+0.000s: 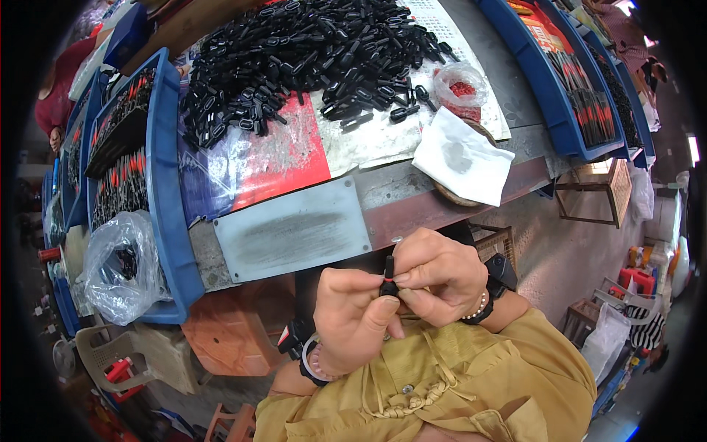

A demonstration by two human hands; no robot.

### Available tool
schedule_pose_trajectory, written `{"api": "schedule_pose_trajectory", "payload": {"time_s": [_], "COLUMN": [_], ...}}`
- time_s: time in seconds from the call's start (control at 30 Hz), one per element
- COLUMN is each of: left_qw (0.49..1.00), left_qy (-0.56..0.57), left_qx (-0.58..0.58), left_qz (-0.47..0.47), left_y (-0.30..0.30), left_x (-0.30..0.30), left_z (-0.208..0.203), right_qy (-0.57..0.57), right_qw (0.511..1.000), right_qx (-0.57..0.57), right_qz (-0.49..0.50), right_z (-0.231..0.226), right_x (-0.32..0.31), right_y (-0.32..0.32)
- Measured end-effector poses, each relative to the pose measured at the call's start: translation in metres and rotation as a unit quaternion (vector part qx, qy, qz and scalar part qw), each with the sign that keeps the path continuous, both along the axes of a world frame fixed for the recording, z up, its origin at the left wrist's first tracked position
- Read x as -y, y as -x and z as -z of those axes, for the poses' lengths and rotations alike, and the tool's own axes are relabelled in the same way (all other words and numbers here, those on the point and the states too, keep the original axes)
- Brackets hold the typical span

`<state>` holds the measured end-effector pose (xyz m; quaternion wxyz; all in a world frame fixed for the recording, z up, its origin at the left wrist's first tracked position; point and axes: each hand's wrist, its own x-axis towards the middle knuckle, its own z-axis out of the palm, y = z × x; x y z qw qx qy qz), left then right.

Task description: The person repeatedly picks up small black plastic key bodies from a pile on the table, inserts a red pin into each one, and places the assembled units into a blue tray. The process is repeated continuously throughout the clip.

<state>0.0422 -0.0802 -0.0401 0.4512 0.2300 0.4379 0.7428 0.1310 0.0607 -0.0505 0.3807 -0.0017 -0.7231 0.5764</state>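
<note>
Close to my chest, both hands meet on a small black plastic part (389, 267) with a narrow upright stem and a thin red ring round it. My left hand (352, 317) pinches its lower end between thumb and fingers. From the other side, the thumb and fingertips of my right hand (440, 274) close on the same part near the red ring. Fingertips cover much of its lower end. Beyond the hands, a large heap of similar black parts (294, 55) lies on the table, some with oval loops.
A clear plastic bag of small red pieces (462, 88) sits right of the heap, behind a white cloth (464, 156). A pale plate (293, 230) lies at the table's near edge. Blue crates (171, 191) of black and red pieces flank the table. Another person (62, 96) is at far left.
</note>
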Motion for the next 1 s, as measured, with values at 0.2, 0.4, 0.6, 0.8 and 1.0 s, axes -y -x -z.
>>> {"api": "schedule_pose_trajectory", "payload": {"time_s": [0.2, 0.4, 0.6, 0.8, 1.0], "left_qw": [0.999, 0.998, 0.998, 0.887, 0.553], "left_qy": [0.009, 0.009, 0.040, 0.091, 0.438], "left_qx": [0.043, 0.052, 0.022, -0.249, -0.550], "left_qz": [0.017, 0.025, -0.035, -0.378, -0.448], "left_y": [0.003, 0.011, 0.018, 0.103, 0.161], "left_x": [-0.001, -0.001, 0.002, 0.054, 0.076], "left_z": [0.000, 0.003, -0.007, -0.056, -0.093], "right_qy": [0.209, 0.155, 0.169, 0.213, 0.212], "right_qw": [0.974, 0.985, 0.979, 0.975, 0.972], "right_qx": [0.021, 0.055, 0.113, 0.057, 0.097], "right_qz": [-0.083, -0.048, -0.024, -0.006, -0.021], "right_z": [0.002, 0.000, -0.004, -0.007, -0.006], "right_x": [0.002, 0.003, 0.000, -0.002, -0.003], "right_y": [-0.002, 0.000, -0.003, -0.006, -0.012]}}
